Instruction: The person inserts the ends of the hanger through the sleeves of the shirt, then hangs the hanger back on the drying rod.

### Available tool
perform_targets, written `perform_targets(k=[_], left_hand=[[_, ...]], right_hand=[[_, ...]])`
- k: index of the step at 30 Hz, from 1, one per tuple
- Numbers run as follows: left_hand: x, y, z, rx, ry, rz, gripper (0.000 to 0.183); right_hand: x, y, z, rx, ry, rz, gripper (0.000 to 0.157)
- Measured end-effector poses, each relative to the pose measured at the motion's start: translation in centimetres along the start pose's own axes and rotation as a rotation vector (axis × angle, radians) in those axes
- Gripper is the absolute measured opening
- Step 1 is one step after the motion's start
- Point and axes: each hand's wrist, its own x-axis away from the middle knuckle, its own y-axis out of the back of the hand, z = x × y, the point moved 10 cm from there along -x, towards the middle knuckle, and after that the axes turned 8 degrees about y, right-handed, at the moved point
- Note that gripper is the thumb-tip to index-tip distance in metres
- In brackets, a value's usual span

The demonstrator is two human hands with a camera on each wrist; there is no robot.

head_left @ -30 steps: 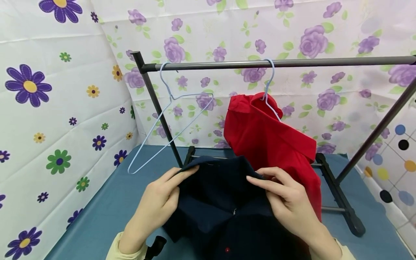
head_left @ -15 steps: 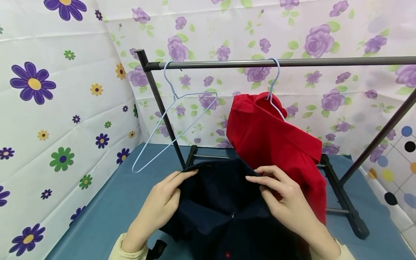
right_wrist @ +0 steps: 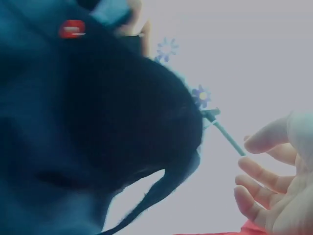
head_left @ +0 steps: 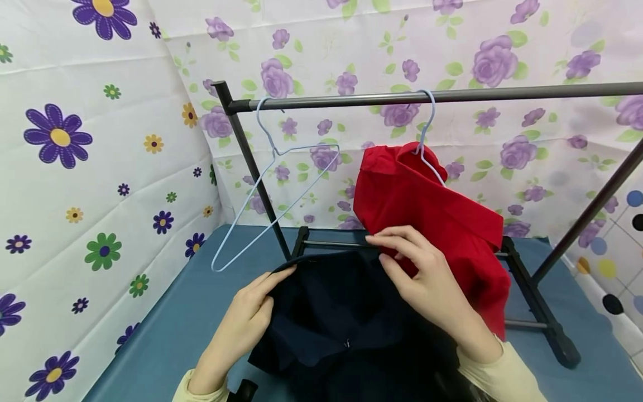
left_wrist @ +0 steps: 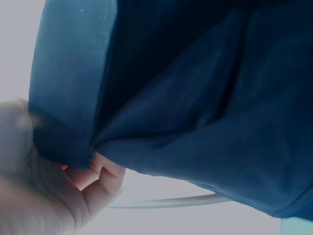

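Note:
A dark navy collared shirt point(head_left: 341, 329) hangs in front of me, its neck opening toward the top. My left hand point(head_left: 241, 321) pinches its collar at the left side. In the left wrist view, the fingers of that hand curl round the edge of the navy cloth point(left_wrist: 195, 147). My right hand point(head_left: 427, 276) is raised by the right side of the collar. The right wrist view has this hand point(right_wrist: 274, 178) apart from the shirt, fingers loosely bent with nothing between them. A small red mark point(right_wrist: 72, 29) shows on the shirt front.
A dark metal rack point(head_left: 341, 101) stands on the blue-covered table point(head_left: 166, 335). From its bar hang a bare light-blue hanger point(head_left: 251, 240) at left and a red shirt point(head_left: 427, 212) on a second hanger point(head_left: 426, 125), just behind my right hand.
My right hand has let go of the collar and moved up and slightly left. The left hand keeps its hold, and the shirt's right side has sunk a little.

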Motion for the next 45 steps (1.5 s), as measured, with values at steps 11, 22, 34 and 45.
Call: perform_targets(k=[11, 22, 34, 45], left_hand=[[-0.1, -0.4, 0.8, 0.017, 0.015, 0.027, 0.064], [0.4, -0.7, 1.5, 0.019, 0.039, 0.048, 0.064], [0.7, -1.0, 2.2, 0.038, 0.083, 0.075, 0.063], [0.9, -1.0, 2.8, 0.038, 0.101, 0.066, 0.060]], right_hand=[[-6.3, -1.2, -1.1, -0.141, -0.069, -0.057, 0.034], [-11.7, -7.7, -3.1, -0.366, -0.296, 0.143, 0.051], [-16.5, -14.0, -5.6, -0.553, -0.535, 0.135, 0.076], [-18.3, -15.8, -7.0, -0.572, -0.614, -0.023, 0.084]])
